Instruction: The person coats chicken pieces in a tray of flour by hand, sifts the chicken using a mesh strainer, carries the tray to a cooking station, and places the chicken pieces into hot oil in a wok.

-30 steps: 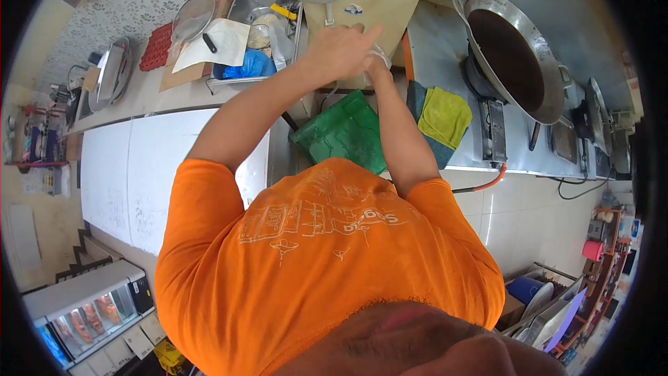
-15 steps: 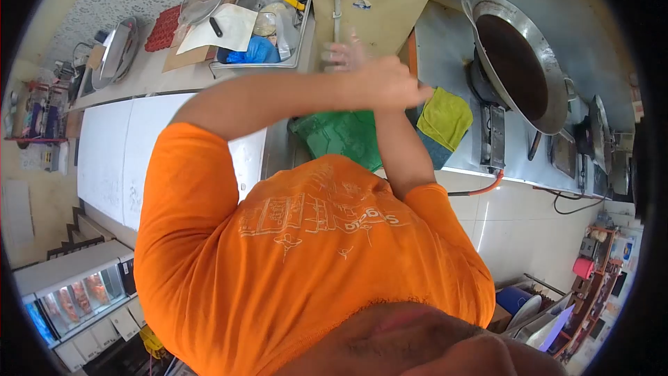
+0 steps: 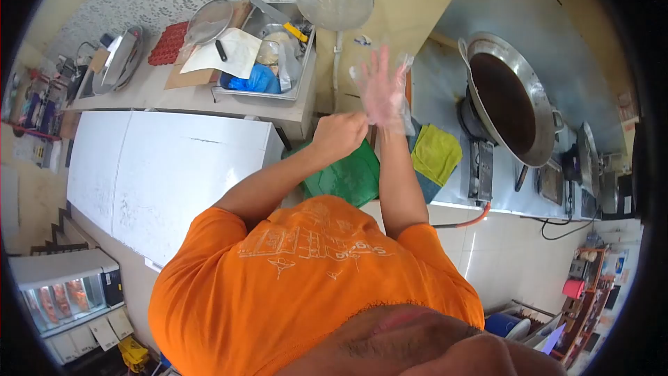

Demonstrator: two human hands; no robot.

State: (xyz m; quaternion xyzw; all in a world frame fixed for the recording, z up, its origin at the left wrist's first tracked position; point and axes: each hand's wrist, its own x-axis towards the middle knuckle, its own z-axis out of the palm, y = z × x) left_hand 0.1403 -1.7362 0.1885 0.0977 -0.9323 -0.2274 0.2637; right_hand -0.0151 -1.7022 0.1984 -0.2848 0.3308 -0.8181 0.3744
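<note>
My right hand (image 3: 381, 94) is raised with the palm toward me and the fingers spread, inside a clear disposable plastic glove (image 3: 398, 108). Against the glove's cuff at the right wrist, my left hand (image 3: 341, 134) is closed with its fingers pinched on the edge of the plastic. No glove shows on the left hand. Below both hands stands a green plastic bin (image 3: 344, 177). Just right of my right forearm, a yellow-green cloth (image 3: 437, 154) lies on the edge of the steel counter.
A large wok (image 3: 550, 90) of dark liquid sits over a burner on the right. At upper left, a metal tray (image 3: 304, 76) holds bags and a yellow-handled knife. A white chest freezer (image 3: 167, 174) stands left. A round strainer (image 3: 335, 1) hangs ahead.
My left hand has drawn back leftward from across the right wrist to the glove's cuff. The gloved right hand now shows fully, fingers spread. The view has shifted slightly.
</note>
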